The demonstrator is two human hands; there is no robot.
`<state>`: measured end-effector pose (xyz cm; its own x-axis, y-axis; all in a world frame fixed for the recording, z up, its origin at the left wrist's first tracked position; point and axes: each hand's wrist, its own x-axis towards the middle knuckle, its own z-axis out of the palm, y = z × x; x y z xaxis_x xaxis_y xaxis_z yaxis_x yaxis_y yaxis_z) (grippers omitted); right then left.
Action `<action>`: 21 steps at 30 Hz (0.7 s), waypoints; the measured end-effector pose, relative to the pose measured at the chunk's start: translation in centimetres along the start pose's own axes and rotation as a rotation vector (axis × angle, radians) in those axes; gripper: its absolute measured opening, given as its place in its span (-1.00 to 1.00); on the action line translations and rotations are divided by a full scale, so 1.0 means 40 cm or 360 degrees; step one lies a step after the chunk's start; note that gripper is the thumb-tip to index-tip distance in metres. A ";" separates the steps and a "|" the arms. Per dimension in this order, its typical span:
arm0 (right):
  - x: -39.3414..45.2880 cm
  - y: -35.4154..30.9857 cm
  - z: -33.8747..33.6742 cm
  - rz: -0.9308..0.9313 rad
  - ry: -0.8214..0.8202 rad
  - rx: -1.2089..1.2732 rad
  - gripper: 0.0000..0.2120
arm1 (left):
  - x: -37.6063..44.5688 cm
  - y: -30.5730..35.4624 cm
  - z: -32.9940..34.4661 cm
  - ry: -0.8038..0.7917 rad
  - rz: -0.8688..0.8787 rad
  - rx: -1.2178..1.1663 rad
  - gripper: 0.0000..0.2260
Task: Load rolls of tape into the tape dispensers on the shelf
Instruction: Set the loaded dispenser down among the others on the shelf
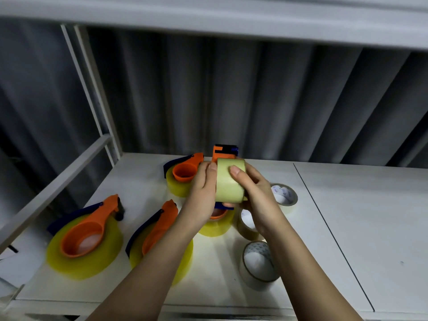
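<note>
While the left hand [203, 193] grips the orange dispenser [223, 154] above the shelf [347, 228], the right hand [257, 195] clasps the yellow tape roll [228, 181] mounted on it.

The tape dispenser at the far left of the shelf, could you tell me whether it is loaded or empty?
Loaded: the far-left dispenser lies flat on the shelf with its orange hub seated inside a yellow roll.

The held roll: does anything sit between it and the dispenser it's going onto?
Nothing visible does. Both hands, left and right, hold the roll against the orange dispenser, which shows directly behind it.
</note>
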<state>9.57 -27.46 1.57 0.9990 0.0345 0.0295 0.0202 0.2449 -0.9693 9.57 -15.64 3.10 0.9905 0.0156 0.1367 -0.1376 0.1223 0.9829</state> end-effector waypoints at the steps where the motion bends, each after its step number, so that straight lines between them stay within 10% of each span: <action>1: 0.000 -0.001 0.001 -0.0011 -0.0005 -0.0011 -0.69 | 0.000 -0.001 -0.002 0.0018 0.0020 0.0017 -0.76; 21: 0.004 -0.009 -0.066 -0.0239 0.0050 -0.0180 -0.40 | 0.005 0.003 0.010 -0.0081 0.0150 0.0255 -0.82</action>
<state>9.83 -30.12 1.26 0.9852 -0.0249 0.1698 0.1717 0.1342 -0.9760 9.75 -16.02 3.28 0.9725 -0.0314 0.2310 -0.2320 -0.0369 0.9720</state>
